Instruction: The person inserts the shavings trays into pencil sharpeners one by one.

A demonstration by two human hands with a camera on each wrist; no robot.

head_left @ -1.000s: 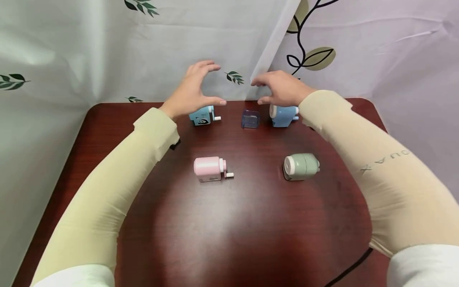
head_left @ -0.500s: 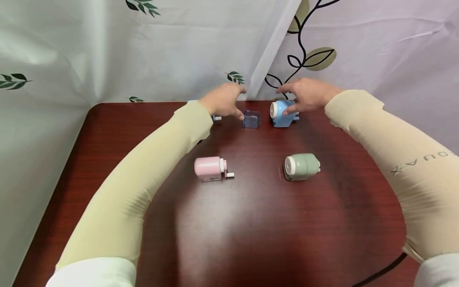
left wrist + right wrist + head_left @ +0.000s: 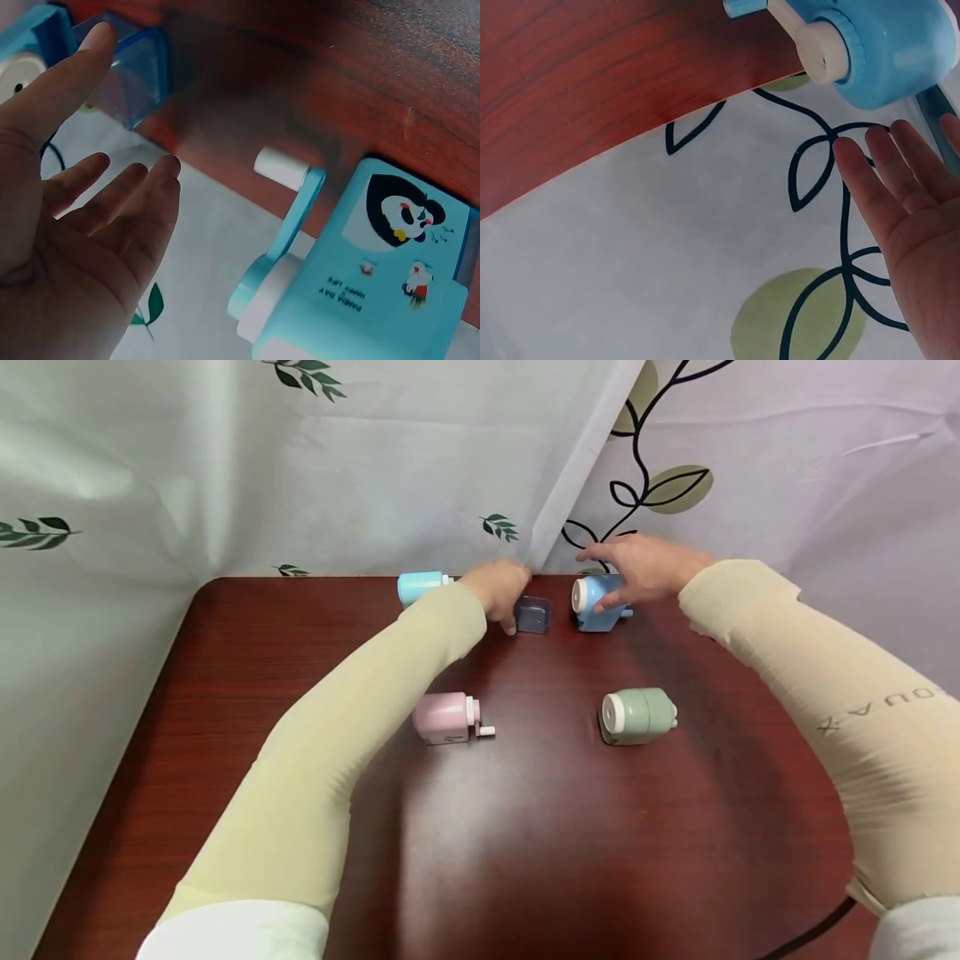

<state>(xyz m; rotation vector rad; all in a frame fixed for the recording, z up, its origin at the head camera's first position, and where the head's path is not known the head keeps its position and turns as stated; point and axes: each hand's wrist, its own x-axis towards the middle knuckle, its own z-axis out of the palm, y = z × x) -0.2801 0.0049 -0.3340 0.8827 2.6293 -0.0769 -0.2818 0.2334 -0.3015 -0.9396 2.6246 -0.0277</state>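
Note:
My left hand (image 3: 498, 589) reaches beside a small clear bluish plastic bin (image 3: 534, 615), thumb and fingers spread apart, holding nothing. In the left wrist view that bin (image 3: 127, 75) lies past the thumb, and a turquoise pencil sharpener (image 3: 367, 270) with a panda print and crank is on the other side. My right hand (image 3: 647, 568) hovers around a blue crank pencil sharpener (image 3: 598, 610), thumb in front of it. The right wrist view has the fingers loosely straight near the blue sharpener (image 3: 892, 49); whether they touch it I cannot tell.
A pink sharpener (image 3: 444, 718) and a green sharpener (image 3: 637, 717) stand nearer on the dark red table (image 3: 540, 827). The turquoise sharpener (image 3: 422, 585) is partly behind the left arm. White patterned cloth (image 3: 405, 468) hangs along the back edge. A black cable (image 3: 813, 933) lies front right.
The left hand has come down and right, from above the turquoise sharpener to the clear bin. The right hand has moved right and lower, to the blue sharpener. The sharpeners stay on the table.

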